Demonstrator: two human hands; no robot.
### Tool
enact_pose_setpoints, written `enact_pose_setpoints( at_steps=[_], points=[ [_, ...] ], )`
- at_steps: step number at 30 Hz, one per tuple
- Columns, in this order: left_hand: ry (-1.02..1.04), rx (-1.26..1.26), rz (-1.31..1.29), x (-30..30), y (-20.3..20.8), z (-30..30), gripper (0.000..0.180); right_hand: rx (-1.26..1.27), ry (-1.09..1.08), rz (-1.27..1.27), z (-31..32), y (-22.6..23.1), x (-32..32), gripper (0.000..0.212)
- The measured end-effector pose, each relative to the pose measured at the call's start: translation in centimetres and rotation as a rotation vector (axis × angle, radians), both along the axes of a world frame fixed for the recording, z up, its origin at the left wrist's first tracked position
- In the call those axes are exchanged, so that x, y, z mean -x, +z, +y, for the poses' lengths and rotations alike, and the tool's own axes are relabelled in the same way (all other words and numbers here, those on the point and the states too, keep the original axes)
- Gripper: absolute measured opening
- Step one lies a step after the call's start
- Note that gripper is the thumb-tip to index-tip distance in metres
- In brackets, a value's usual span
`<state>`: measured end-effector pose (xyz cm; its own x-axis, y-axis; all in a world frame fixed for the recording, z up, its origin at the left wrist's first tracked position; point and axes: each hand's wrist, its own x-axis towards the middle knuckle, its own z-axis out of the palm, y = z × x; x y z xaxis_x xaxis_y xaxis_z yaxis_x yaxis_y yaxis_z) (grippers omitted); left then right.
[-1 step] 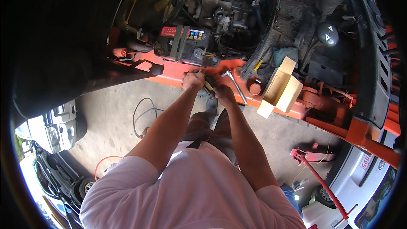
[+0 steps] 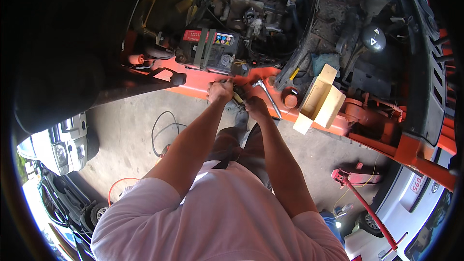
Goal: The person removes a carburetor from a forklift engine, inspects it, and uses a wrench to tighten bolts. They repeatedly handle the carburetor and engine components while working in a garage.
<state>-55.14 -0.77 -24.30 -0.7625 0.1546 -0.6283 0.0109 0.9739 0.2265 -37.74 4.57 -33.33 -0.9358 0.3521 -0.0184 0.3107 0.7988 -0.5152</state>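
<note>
At the orange frame (image 2: 193, 83) of the machine, my left hand (image 2: 221, 90) is closed around a small dark metal part with a brass-coloured piece (image 2: 238, 98). Opposite it, my right hand (image 2: 256, 107) is closed at the lower right end of the same part. The fingers hide most of the part, so its kind does not show. Right of my hands, a ratchet wrench (image 2: 268, 97) lies slantwise across the orange frame. Behind my left hand sits a black battery with a red top and a strap (image 2: 209, 48).
An open cardboard box (image 2: 319, 100) rests on the frame at right, beside a round orange-and-black piece (image 2: 290, 98) and a yellow-handled tool (image 2: 294, 74). The greasy engine (image 2: 256, 14) lies beyond. A red floor jack (image 2: 357, 179) and a looped black hose (image 2: 166, 125) are on the concrete floor.
</note>
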Motion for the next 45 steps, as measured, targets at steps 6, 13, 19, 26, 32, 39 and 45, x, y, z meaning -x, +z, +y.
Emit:
enact_pose_setpoints(
  at_steps=[6, 13, 19, 26, 32, 39, 45],
  points=[
    [-0.001, -0.006, -0.005, 0.4, 0.6, 1.0, 0.081, 0.863, -0.666, -0.083, -0.2, -0.6, 0.7, 0.034],
    [-0.067, 0.020, 0.109, -0.5, 0.6, 1.2, 0.079, 0.522, -0.536, -0.227, -0.1, -0.4, 1.5, 0.040],
    [-0.050, -0.056, 0.185, -1.6, 0.7, 0.5, 0.068, 0.839, -0.596, -0.313, -0.2, -3.5, 1.4, 0.037],
    [-0.111, -0.037, 0.256, -1.9, 0.3, 0.7, 0.065, 0.682, -0.355, -0.170, 0.6, -0.9, 1.0, 0.036],
    [-0.090, -0.025, 0.183, -1.8, 0.6, 0.9, 0.077, 0.662, -0.396, -0.072, 0.3, 0.9, 1.0, 0.034],
    [-0.114, -0.031, 0.158, -1.5, 0.3, 0.8, 0.079, 0.484, -0.395, -0.151, 0.1, 3.8, 1.0, 0.041],
    [-0.123, -0.045, 0.169, -1.5, 0.3, 0.7, 0.080, 0.451, -0.438, -0.214, -0.3, 4.1, 1.1, 0.043]
  ],
)
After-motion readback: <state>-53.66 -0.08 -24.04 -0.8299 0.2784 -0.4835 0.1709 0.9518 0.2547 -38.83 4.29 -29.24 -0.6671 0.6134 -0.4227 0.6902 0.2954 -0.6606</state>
